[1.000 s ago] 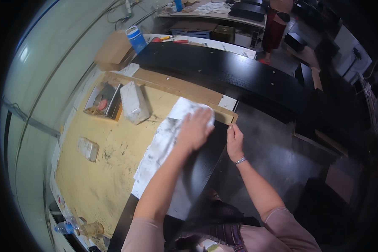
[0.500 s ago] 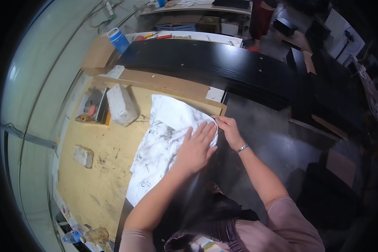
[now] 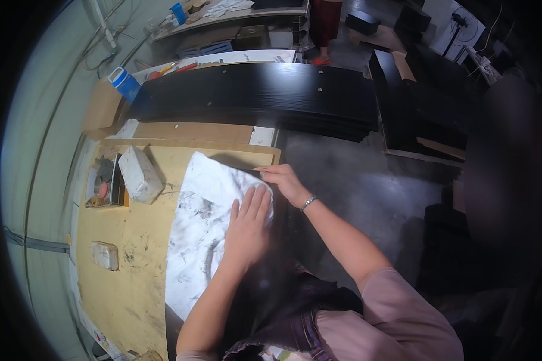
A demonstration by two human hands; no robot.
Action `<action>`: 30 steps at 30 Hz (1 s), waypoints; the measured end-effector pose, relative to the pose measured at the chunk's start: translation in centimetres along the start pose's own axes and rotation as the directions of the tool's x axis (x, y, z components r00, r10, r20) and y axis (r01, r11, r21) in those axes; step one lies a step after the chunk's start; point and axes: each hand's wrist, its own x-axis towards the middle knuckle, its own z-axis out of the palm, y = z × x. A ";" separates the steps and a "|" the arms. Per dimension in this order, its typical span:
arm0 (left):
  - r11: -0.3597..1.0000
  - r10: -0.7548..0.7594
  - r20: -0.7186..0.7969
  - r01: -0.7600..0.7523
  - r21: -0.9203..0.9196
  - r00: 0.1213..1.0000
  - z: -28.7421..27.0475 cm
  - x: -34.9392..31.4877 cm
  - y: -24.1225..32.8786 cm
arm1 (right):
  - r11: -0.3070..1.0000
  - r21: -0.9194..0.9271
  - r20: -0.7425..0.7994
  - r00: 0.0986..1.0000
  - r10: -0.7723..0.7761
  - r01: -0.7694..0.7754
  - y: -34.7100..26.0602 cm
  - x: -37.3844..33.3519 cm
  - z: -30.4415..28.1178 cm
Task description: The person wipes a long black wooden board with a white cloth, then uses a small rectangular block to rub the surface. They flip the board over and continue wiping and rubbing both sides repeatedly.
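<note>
A white cloth (image 3: 193,210) with dark smudges lies over a dark board (image 3: 173,319) on the workbench. My left hand (image 3: 247,231) rests flat on the cloth's right part, fingers stretched out. At the cloth's far right edge is my right hand (image 3: 285,182), wearing a metal watch or bracelet. Its thumb and fingers are pinched together by the dark edge; what they hold, if anything, is too small to make out.
The tan bench top (image 3: 132,301) carries two whitish blocks, a larger one (image 3: 141,174) and a smaller one (image 3: 105,256), beside a small open box (image 3: 105,183). Black panels (image 3: 259,90) are stacked beyond, near a blue jug (image 3: 124,83). Another person's legs (image 3: 326,24) show far off.
The whole view has shifted, so the bench and panels sit further left. My left hand's fingers are closer together on the cloth. My right hand is still pinched at the cloth's edge.
</note>
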 end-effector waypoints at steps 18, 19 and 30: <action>0.633 -0.774 -0.059 0.772 -0.051 0.631 4.6 -46.0 3.5 | 0.969 -0.240 -0.065 0.995 -0.077 0.060 0.1 0.4 -0.7; 0.539 -0.840 -0.111 0.790 -0.292 0.532 0.6 -42.3 6.7 | 0.831 -0.537 -0.113 0.963 -0.245 0.148 0.1 0.2 0.2; 0.437 -0.900 -0.182 0.816 -0.378 0.397 0.6 -37.7 10.7 | 0.618 -0.461 0.618 0.730 -0.291 0.637 -3.7 -7.0 17.0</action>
